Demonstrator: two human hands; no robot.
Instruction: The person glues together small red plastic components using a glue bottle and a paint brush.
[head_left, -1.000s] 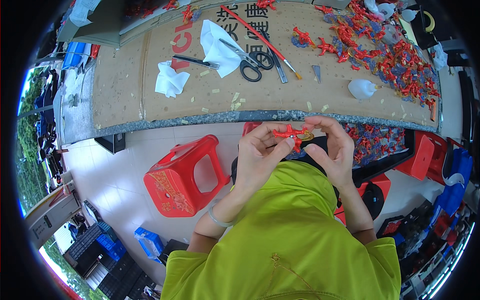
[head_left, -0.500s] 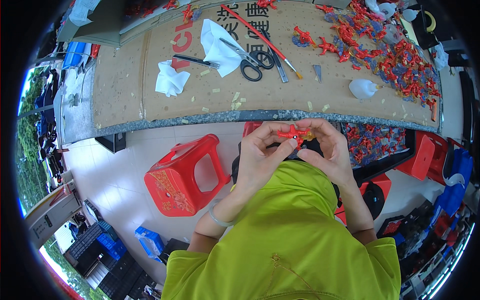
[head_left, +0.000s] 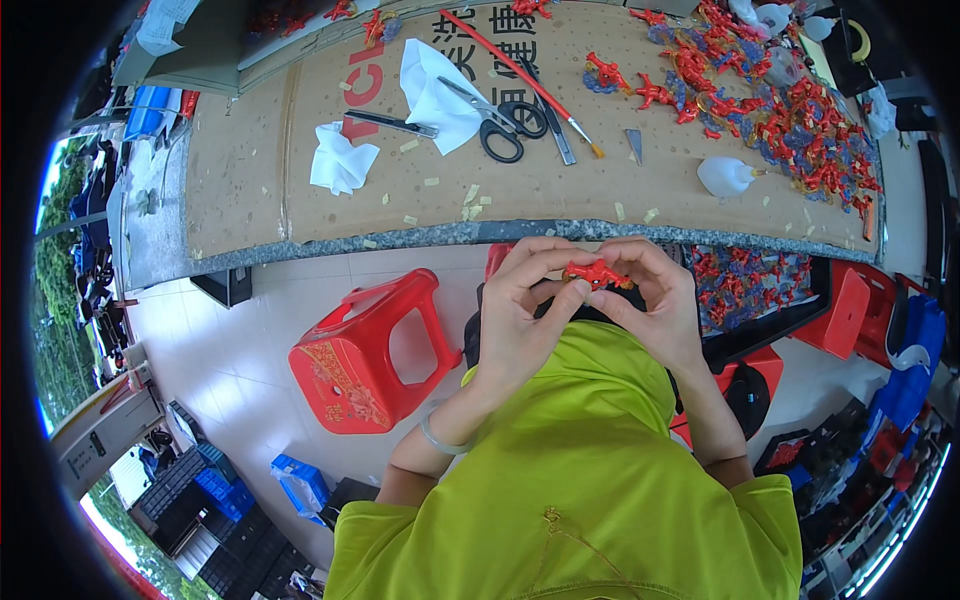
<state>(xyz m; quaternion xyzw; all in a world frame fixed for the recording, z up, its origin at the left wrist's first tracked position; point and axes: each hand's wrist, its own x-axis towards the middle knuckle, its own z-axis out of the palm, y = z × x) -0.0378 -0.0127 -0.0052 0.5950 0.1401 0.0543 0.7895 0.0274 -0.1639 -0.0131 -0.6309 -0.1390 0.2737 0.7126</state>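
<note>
Fingers of the left hand (head_left: 520, 310) and right hand (head_left: 655, 310) pinch a small red piece (head_left: 594, 271) between them, just below the near edge of the table (head_left: 300, 200). Black scissors (head_left: 508, 122) lie near the table's middle.

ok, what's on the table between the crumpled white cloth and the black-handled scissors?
Head view: a flat white sheet lies between the crumpled white cloth and the scissors, whose blades rest on it.

A flattened brown cardboard sheet (head_left: 300, 170) with large red and black printed lettering covers the surface beyond the hands. A red plastic stool (head_left: 365, 350), left of the hands, bears a patterned gold label.
</note>
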